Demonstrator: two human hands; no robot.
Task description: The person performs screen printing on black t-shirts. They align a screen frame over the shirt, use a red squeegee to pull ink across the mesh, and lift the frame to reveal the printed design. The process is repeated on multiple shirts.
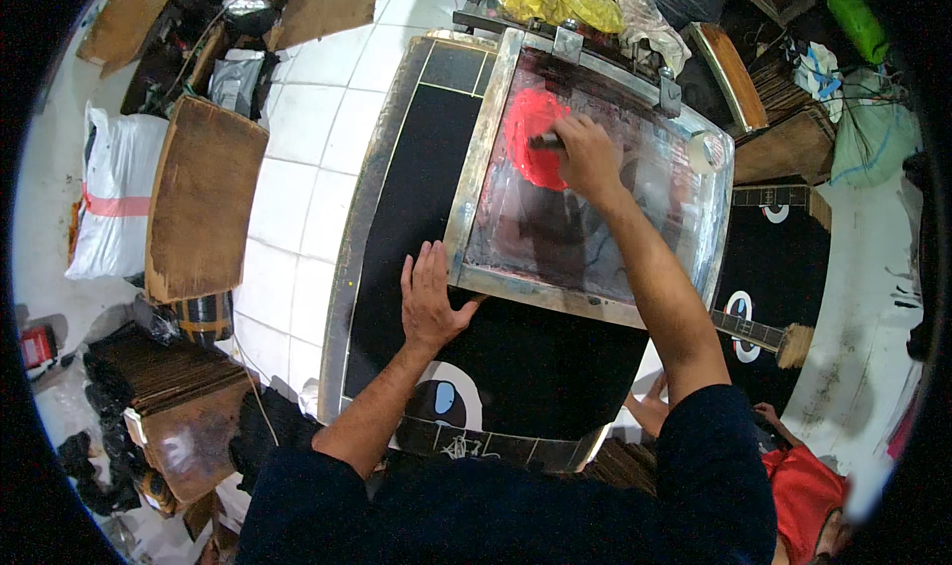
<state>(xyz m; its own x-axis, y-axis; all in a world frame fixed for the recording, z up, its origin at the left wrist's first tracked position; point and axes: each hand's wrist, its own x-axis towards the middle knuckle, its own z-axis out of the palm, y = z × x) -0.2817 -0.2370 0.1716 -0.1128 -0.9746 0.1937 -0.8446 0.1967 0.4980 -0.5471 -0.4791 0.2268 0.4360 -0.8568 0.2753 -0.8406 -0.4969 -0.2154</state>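
Note:
A screen-printing frame (585,309) lies over black fabric (555,372) stretched on a board. On its mesh is a round patch of bright red ink (531,158). My right hand (589,156) is closed round a squeegee (545,141); only a dark end of it shows, at the ink's right side. My left hand (431,297) lies flat with its fingers stretched, on the fabric by the frame's near left corner. Its thumb points to the frame's near edge. A printed eye (446,396) in white, dark and blue shows on the fabric near me.
Metal hinge clamps (567,44) hold the frame's far side. A roll of tape (705,152) sits at its right. Another black printed panel (778,267) lies beyond. A person in a red top (805,501) is at lower right. Brown boards (203,198) stand left of the white tiles (307,124).

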